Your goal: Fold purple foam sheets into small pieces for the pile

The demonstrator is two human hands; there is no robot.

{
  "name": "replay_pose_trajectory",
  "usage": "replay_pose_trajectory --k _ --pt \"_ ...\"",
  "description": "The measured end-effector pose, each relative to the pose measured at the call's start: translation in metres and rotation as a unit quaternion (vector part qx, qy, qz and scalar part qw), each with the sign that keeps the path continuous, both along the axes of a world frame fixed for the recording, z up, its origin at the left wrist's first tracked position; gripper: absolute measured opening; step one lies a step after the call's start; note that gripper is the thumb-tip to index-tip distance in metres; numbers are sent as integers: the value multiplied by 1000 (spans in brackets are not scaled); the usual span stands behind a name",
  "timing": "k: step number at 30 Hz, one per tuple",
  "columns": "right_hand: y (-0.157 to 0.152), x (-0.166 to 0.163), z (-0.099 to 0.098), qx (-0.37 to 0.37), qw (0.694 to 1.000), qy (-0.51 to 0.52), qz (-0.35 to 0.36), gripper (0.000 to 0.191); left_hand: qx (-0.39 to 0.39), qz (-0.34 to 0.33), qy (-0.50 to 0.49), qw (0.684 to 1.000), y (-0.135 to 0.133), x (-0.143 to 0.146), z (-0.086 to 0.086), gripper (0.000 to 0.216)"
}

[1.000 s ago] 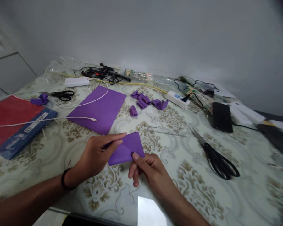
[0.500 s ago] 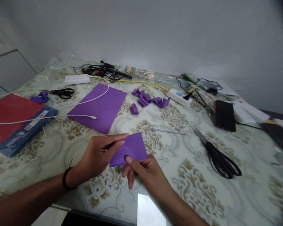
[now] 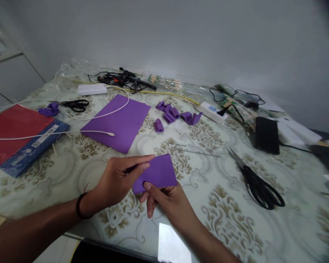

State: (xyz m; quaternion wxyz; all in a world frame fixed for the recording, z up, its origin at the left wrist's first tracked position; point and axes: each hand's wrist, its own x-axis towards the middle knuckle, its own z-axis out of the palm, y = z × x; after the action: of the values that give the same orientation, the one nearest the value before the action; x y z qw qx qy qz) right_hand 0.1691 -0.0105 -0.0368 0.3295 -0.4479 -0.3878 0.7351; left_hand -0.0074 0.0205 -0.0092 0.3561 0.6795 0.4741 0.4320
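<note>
A small purple paper piece (image 3: 160,171) lies near the front of the table, held between both hands. My left hand (image 3: 117,180) pinches its left edge, thumb on top and fingers closed round it. My right hand (image 3: 164,199) grips its near edge, thumb pressed on the paper and fingers curled beneath. A black band sits on my left wrist. Beyond lies a large purple sheet (image 3: 117,122) with a white cable (image 3: 93,132) across it.
Black scissors (image 3: 259,186) lie to the right, a second pair (image 3: 75,105) at the back left. Several folded purple pieces (image 3: 175,116), a white power strip (image 3: 211,111), a black phone (image 3: 267,135), a glue gun (image 3: 123,80) and a red and blue folder (image 3: 19,137) surround the table's middle.
My right thumb has slid left along the near edge of the purple piece. The view has shifted slightly; the left hand keeps its pinch.
</note>
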Motion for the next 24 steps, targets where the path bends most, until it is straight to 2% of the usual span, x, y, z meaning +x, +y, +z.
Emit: replay_pose_trajectory --k 5,16,24 --pt "0 -5 -2 -22 998 39 35 51 -1 9 4 1000 0 1 1 25" --pt "-4 -14 -5 -49 997 55 17 54 -9 15 8 1000 -1 4 -2 25" --pt "-4 -13 -3 -38 998 49 22 55 4 24 9 1000 -1 4 1 25"
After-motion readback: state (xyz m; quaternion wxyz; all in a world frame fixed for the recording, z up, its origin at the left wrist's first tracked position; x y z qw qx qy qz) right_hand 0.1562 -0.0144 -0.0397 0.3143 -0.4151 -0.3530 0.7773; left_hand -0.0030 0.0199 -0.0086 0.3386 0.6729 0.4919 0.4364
